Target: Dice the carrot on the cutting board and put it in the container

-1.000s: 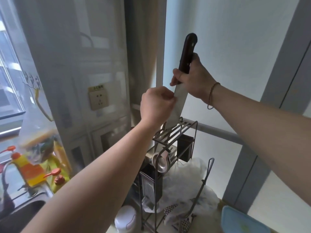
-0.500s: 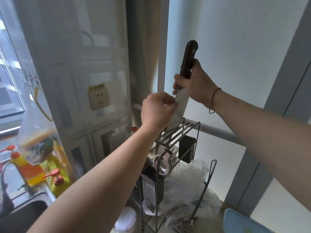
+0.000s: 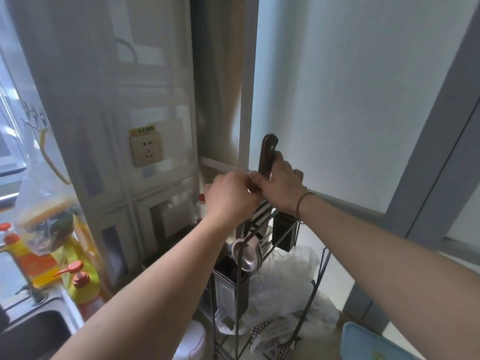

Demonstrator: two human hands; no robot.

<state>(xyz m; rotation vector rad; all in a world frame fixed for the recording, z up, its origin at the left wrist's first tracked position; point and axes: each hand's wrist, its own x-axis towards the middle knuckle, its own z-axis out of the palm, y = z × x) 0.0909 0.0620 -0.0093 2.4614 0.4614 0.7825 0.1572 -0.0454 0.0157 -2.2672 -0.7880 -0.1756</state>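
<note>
Head view: R hand (image 3: 281,189) grips knife (image 3: 267,155) by dark handle, blade hidden in wire rack (image 3: 262,229). L hand (image 3: 232,197) curled at blade top; hold unclear. Socket (image 3: 146,149), sink (image 3: 33,326), soap bottles (image 3: 83,284) left; blue container (image 3: 368,344) bottom right. Carrot, board unseen.

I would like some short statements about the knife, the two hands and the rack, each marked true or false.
1. The right hand grips the knife by its brown handle. True.
2. The knife lies flat on a cutting board. False: it stands upright, blade down in the wire rack.
3. The left hand hangs idle by the sink. False: it is raised beside the knife at the rack.
4. A wall socket is left of the hands. True.
</note>
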